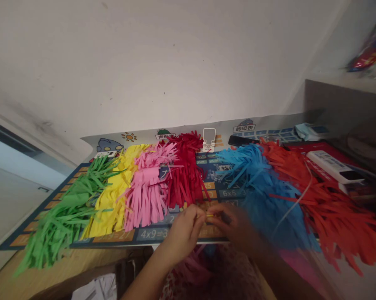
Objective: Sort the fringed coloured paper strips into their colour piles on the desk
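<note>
My left hand (186, 227) and my right hand (230, 225) meet over the table's front edge, fingers pinched close together. A small yellowish bit (209, 215) shows between the fingertips, too small to name. Fringed paper strips lie in bunches around them: dark red (188, 175) just beyond my left hand, pink (145, 200), yellow (113, 200) and green (65, 221) to the left. To the right of my right hand spread blue fringed paper (269, 200) and red-orange fringed paper (331, 208). A thin pale strand (295, 204) arcs over the blue and red-orange bunches.
The table wears a printed learning mat (155, 234). A white phone stand (209, 139) and a black phone-like object (242, 140) are at the back by the wall. A white remote-like device (334, 166) lies at right. White papers (95, 287) sit below at left.
</note>
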Demonstrator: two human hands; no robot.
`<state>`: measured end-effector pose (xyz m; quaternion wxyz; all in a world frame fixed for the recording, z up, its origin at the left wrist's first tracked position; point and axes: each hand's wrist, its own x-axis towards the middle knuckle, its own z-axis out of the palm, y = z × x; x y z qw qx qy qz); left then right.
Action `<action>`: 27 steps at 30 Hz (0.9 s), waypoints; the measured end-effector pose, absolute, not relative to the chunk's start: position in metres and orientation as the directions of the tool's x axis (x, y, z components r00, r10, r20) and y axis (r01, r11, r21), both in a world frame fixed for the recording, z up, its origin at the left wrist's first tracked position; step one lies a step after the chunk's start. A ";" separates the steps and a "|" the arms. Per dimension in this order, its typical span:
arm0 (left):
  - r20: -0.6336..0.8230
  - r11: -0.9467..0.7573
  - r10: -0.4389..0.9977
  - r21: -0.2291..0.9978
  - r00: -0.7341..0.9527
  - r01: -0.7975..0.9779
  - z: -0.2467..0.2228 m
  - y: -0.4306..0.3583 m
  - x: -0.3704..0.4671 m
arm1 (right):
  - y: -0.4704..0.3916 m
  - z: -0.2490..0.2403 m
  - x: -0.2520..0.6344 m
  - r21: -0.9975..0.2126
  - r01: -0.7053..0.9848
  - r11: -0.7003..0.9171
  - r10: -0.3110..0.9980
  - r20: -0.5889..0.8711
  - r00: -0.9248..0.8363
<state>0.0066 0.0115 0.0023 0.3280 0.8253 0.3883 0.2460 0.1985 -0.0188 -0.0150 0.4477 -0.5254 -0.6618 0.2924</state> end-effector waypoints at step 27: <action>0.191 -0.243 0.931 0.960 0.311 0.138 -0.009 0.033 0.009 | 0.004 -0.013 0.177 -0.899 0.343 0.270 0.949 0.309 0.063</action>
